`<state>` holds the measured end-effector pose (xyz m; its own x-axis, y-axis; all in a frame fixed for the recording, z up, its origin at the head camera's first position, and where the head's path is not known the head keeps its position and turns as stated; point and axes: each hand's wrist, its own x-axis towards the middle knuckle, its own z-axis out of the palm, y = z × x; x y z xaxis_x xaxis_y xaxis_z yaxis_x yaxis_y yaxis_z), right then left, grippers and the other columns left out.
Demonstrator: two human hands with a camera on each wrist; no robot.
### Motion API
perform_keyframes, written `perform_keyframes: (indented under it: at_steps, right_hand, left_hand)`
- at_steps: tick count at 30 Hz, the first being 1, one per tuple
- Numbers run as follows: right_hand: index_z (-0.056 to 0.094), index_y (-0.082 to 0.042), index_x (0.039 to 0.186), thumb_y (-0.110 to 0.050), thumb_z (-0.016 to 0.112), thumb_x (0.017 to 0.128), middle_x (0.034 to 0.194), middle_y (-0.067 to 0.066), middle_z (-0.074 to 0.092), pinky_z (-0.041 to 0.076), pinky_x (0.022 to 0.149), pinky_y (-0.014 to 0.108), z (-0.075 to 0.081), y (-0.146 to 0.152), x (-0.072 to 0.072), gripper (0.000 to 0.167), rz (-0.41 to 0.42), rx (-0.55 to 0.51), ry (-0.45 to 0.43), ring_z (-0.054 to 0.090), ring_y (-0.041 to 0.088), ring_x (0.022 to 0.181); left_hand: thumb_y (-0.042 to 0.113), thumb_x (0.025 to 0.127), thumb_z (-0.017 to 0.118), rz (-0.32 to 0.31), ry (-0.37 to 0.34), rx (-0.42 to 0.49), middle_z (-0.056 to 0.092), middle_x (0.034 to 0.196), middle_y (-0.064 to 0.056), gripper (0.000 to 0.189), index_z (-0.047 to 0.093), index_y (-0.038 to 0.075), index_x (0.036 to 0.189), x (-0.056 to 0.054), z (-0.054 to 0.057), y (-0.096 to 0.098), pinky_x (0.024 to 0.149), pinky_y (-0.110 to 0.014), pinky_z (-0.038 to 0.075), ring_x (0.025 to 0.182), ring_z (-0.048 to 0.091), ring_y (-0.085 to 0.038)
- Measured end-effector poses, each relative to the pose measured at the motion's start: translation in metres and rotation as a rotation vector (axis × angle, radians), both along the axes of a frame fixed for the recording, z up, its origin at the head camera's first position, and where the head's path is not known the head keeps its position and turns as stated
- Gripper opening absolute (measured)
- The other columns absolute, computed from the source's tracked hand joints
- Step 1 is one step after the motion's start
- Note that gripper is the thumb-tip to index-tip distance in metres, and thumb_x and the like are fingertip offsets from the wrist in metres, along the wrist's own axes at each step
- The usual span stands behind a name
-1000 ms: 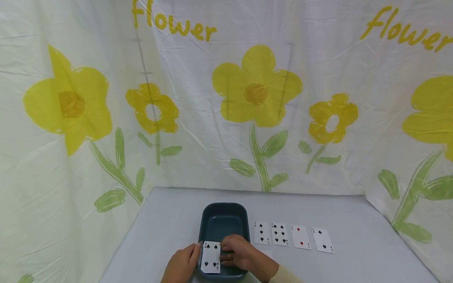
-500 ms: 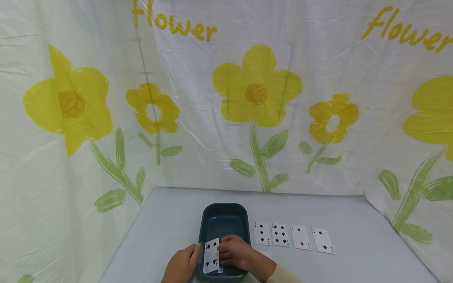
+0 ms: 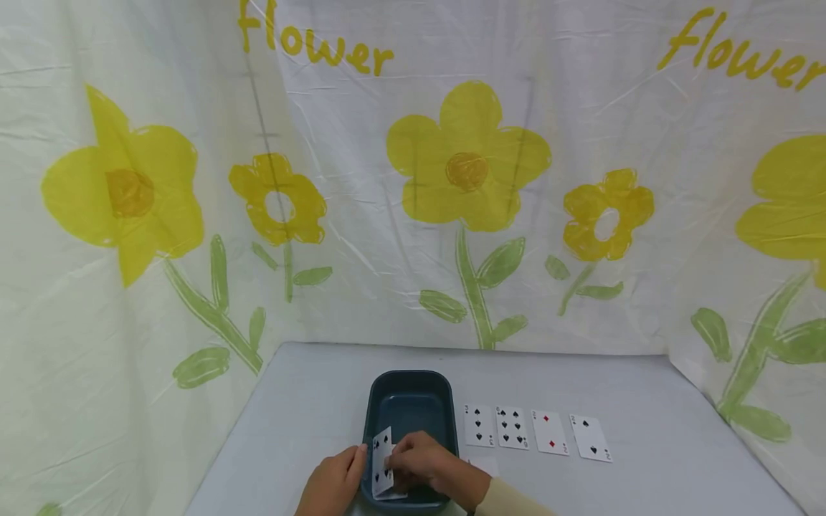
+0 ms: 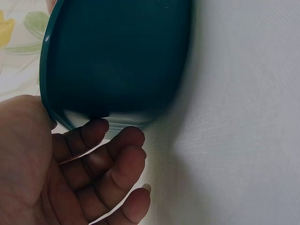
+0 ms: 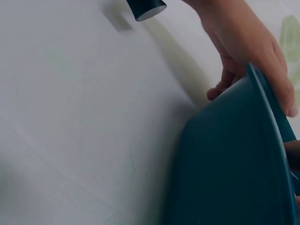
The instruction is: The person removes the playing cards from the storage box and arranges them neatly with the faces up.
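A dark teal tray (image 3: 413, 414) stands on the table in front of me. My left hand (image 3: 333, 479) grips its left rim, thumb over the edge and fingers along the outer wall, as the right wrist view shows. Inside the tray's near end, my right hand (image 3: 421, 462) pinches the right edge of a four of spades playing card (image 3: 381, 469). This card is tilted up, and a white card corner shows beneath it. In the left wrist view, the left hand (image 4: 89, 173) is at the tray's outer wall (image 4: 117, 56). The tray's near inside is partly hidden by the right hand.
Right of the tray, several playing cards lie face up in a row: three of spades (image 3: 479, 426), six of spades (image 3: 513, 428), two of diamonds (image 3: 550, 432), two of spades (image 3: 590, 438). Another card (image 3: 485, 463) is partly under the right forearm. A flower-printed curtain (image 3: 361, 287) encloses the table.
The four of spades has gone from lying nearly flat to tilted up, turned by my right hand, which has shifted slightly left over it. The left hand has stayed on the rim.
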<state>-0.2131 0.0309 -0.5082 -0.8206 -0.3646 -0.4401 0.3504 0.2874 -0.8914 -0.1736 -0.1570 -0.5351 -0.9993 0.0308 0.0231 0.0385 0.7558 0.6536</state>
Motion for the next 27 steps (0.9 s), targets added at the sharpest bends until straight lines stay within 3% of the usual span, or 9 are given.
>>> perform_keyframes:
  at_steps: [11,19,23,27]
  right_hand:
    - [0.070,-0.001,0.085,-0.007,0.069,0.092,0.075,0.010,0.070,0.057,0.063,0.034,-0.006,0.004,0.001,0.010,-0.052,0.063,0.047,0.069,0.017,0.063]
    - [0.070,-0.005,0.080,-0.012,0.070,0.090,0.068,0.004,0.064,0.051,0.053,0.026,-0.001,0.008,0.003,0.013,-0.031,0.141,0.204,0.059,0.011,0.055]
    - [0.069,-0.006,0.077,-0.012,0.072,0.089,0.065,0.003,0.062,0.047,0.050,0.025,-0.001,0.009,0.005,0.013,-0.052,0.131,0.256,0.054,0.010,0.052]
    - [0.069,-0.006,0.081,-0.011,0.074,0.087,0.069,0.004,0.064,0.050,0.053,0.027,0.001,0.011,0.003,0.010,-0.085,0.086,0.257,0.058,0.012,0.056]
  left_hand:
    - [0.037,0.107,0.043,0.019,0.010,0.000,0.042,0.059,0.004,0.040,0.065,0.011,0.086,0.000,0.000,0.003,0.057,-0.030,0.041,0.059,0.047,-0.011]
    - [0.040,0.107,0.042,0.028,0.036,-0.019,0.041,0.058,0.006,0.042,0.062,0.014,0.080,0.001,-0.003,0.003,0.055,-0.028,0.040,0.056,0.046,-0.010]
    - [0.041,0.107,0.041,0.016,0.036,-0.014,0.038,0.058,0.005,0.043,0.056,0.015,0.077,0.001,-0.003,0.002,0.053,-0.027,0.037,0.053,0.043,-0.010]
    - [0.043,0.107,0.039,0.003,0.022,-0.013,0.038,0.058,0.004,0.046,0.063,0.012,0.083,0.000,-0.002,0.001,0.055,-0.028,0.040,0.055,0.045,-0.011]
